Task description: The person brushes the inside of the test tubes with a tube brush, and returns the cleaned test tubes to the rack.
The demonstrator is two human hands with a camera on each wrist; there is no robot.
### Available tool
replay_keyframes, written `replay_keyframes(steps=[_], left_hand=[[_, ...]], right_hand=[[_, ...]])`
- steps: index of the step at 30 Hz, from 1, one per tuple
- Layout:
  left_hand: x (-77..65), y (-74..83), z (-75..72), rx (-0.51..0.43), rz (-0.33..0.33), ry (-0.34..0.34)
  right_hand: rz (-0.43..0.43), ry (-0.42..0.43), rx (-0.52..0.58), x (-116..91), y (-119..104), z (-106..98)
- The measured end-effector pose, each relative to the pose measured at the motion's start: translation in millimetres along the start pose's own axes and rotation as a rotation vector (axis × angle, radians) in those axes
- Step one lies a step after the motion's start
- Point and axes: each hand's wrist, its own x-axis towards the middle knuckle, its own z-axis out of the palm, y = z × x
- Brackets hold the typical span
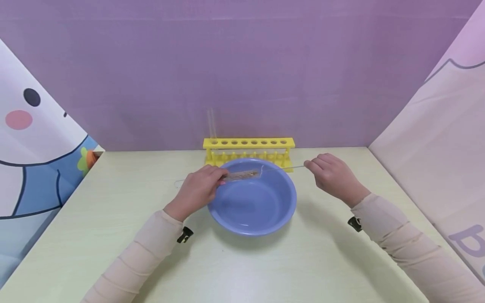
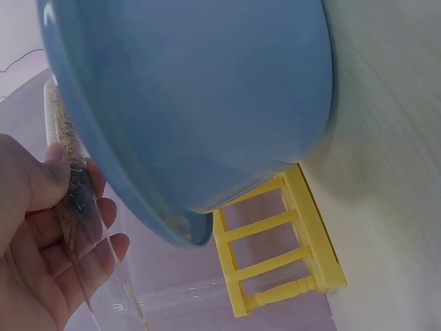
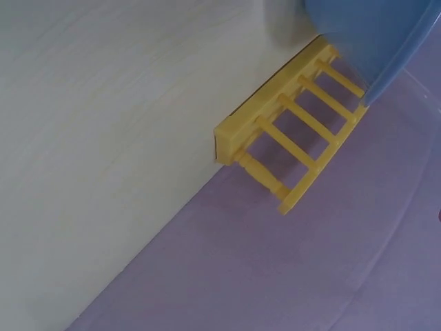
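Over the back of the blue basin [image 1: 250,206], my left hand [image 1: 198,189] grips a clear tube-like piece [image 1: 242,175] with a brush's brown bristles inside. The left wrist view shows the bristles [image 2: 65,134] between thumb and fingers, with thin strands trailing below. A thin looped wire [image 1: 177,183] sticks out on the left side of this hand. To the right of the basin, my right hand [image 1: 333,174] pinches the end of a thin wire [image 1: 284,168] that reaches toward the tube's right end, where a small white curl [image 1: 261,170] shows. The right wrist view leaves out this grip.
Directly behind the basin stands a yellow test tube rack [image 1: 248,144], with a clear test tube [image 1: 212,126] upright in its left end. All stand on a pale table [image 1: 125,202]. A purple backdrop [image 1: 242,75] closes off the back, and printed cloths hang at both sides.
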Motion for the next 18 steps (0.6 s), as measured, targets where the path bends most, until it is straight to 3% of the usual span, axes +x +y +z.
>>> replay_keyframes(steps=[18], left_hand=[[2.3,-1.9,-1.8,-0.004,-0.032,-0.044]], right_hand=[[0.005,-0.055,0.056,7.0,-0.9,-0.9]])
